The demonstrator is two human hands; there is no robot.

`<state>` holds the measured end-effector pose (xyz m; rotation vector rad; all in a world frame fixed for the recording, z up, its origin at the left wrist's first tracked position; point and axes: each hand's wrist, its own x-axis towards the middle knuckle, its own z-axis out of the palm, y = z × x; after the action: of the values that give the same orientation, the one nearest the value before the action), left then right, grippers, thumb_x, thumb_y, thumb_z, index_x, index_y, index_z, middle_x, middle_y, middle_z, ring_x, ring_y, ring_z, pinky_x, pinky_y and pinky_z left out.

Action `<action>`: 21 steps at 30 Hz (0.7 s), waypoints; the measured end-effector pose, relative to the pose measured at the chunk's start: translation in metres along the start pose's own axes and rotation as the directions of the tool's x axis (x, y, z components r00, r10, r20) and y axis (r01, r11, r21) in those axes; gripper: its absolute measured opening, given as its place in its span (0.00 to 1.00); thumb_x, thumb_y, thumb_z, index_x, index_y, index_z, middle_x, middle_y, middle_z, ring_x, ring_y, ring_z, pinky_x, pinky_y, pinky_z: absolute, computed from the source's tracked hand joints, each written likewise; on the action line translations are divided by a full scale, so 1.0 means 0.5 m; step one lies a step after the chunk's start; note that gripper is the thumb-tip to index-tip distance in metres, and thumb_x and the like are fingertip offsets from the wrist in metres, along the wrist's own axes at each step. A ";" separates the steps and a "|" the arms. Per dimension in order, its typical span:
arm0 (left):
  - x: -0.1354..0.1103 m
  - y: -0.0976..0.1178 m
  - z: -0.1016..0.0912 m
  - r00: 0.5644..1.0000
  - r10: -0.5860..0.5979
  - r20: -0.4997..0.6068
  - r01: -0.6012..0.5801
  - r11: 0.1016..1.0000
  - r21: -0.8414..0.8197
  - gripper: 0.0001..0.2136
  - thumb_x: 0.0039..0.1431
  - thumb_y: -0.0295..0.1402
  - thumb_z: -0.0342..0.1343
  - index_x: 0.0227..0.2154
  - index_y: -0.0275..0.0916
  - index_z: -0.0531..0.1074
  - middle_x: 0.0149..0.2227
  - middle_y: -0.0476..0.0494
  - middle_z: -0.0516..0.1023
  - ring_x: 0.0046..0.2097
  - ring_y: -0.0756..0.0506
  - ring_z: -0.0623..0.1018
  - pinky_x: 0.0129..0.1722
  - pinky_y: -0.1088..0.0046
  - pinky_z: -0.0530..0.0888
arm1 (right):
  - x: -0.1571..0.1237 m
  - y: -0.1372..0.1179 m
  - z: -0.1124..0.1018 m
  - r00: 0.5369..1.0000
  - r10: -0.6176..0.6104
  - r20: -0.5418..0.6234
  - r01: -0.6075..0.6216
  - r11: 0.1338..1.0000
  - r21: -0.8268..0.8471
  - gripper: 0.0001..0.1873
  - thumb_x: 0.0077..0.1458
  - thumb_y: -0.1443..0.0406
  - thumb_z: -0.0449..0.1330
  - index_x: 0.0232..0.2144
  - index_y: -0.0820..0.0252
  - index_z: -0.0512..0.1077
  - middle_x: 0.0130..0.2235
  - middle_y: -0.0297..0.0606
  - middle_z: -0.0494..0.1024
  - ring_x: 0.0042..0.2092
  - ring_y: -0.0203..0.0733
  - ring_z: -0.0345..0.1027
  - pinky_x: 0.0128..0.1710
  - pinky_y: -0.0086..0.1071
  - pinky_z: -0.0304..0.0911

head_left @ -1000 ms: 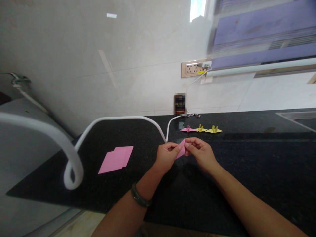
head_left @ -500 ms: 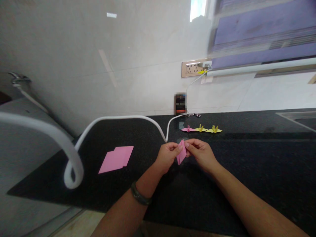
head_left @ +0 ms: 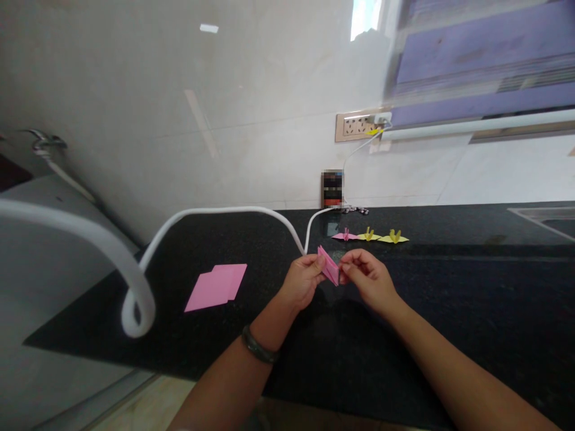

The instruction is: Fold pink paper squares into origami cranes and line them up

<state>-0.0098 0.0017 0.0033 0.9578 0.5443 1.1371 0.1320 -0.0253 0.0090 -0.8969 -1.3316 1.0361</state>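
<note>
Turned since the earlier frame is the folded pink paper (head_left: pixel 329 267): its length is now slanted from upper L to lower R, whereas before, a point was aimed downward. It's held just above the blk counter (head_left: pixel 341 359), pinched betw. thumb & fingers of the L hand (head_left: pixel 303 281). On the R hand (head_left: pixel 368 278), fingers are curled w/ thumb & index brought together right by the paper's R edge; whether the edge is gripped can't be told. On the L wrist a dk bracelet (head_left: pixel 257 348) is worn. Beyond the hands, a pink crane (head_left: pixel 345 236) & two yellow cranes (head_left: pixel 369 236) are lined up in a row, approx. wing to wing. Overlapping pink sheets (head_left: pixel 215 286) are laid flat to the L, well apart from the L hand. Behind, a blk device (head_left: pixel 332 188), face pixelated, is propped at the wall (head_left: pixel 269 149).
</note>
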 end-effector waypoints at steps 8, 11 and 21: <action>-0.006 0.003 -0.003 0.997 0.080 0.015 -0.081 0.992 0.097 0.08 0.45 0.34 0.57 0.24 0.32 0.73 0.28 0.45 0.70 0.32 0.51 0.70 0.34 0.72 0.68 | -0.014 -0.002 0.001 0.961 -0.272 0.041 0.268 0.893 -0.361 0.05 0.45 0.67 0.56 0.28 0.58 0.63 0.33 0.37 0.68 0.31 0.36 0.64 0.28 0.29 0.62; -0.007 0.003 -0.005 0.992 0.119 0.039 -0.124 0.980 0.158 0.08 0.45 0.33 0.56 0.24 0.32 0.73 0.31 0.45 0.70 0.33 0.50 0.71 0.34 0.72 0.68 | -0.013 -0.003 0.005 0.953 -0.299 0.048 0.291 0.862 -0.416 0.03 0.46 0.67 0.56 0.28 0.58 0.64 0.31 0.36 0.68 0.30 0.35 0.64 0.27 0.28 0.62; 0.004 0.001 -0.006 0.982 0.144 -0.121 -0.129 0.984 0.126 0.13 0.41 0.31 0.59 0.34 0.37 0.69 0.29 0.48 0.72 0.29 0.53 0.71 0.29 0.76 0.70 | -0.004 0.014 0.000 0.974 -0.211 -0.080 0.159 0.895 -0.416 0.09 0.48 0.63 0.55 0.34 0.59 0.65 0.29 0.36 0.70 0.28 0.35 0.65 0.26 0.28 0.63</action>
<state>-0.0117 0.0045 0.0024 1.0405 0.6648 1.3089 0.1313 -0.0251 0.0017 -1.0980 -1.5231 0.5501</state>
